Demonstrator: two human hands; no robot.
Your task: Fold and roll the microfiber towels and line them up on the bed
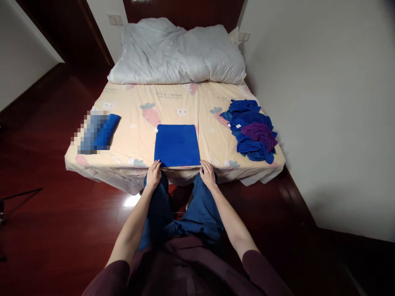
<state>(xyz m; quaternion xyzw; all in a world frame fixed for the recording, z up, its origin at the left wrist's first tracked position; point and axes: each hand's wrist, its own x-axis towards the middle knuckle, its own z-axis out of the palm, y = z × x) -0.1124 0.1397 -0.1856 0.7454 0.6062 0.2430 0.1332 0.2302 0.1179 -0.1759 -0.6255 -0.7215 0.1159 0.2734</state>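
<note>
Your left hand (153,174) and right hand (207,173) each pinch a near corner of the blue cloth (177,144), mid-frame (probably to hold it flat on the bed (135,98)).

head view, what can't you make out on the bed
Head view:
Pixelated patch, left of bed: hides whatever lies there; only a blue edge shows.
Cloth pile, right of bed: bunched, pieces uncountable.
White tag on the folded blue cloth: too small to read.
Left hand and right hand at its near corners: pinching or resting, unclear.
</note>
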